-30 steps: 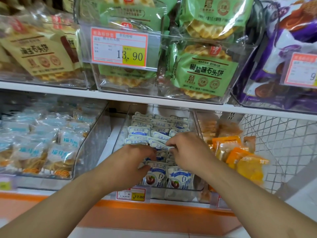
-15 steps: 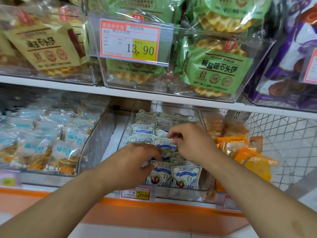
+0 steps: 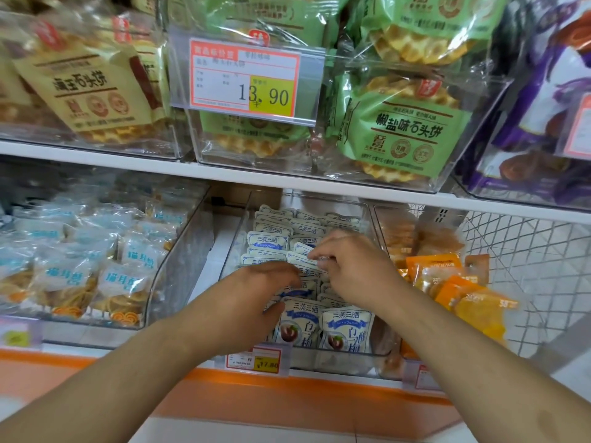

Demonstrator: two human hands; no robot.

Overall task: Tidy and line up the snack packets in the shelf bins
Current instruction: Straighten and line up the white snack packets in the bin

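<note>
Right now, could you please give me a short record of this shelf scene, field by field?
setting: shop shelf with clear bins
active bin: middle bin on the lower shelf, holding blue-and-white packets
left hand: on the packets at mid-bin; grip hidden
right hand: fingers pinching a packet edge
left neighbour: pale blue packets
right neighbour: orange packets
upper shelf: green packets, price tag reading 13.90

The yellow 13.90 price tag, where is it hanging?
In the head view the 13.90 price tag is clipped to the front of the upper shelf's clear bin of green waffle packets, upper centre, above both hands.
</note>
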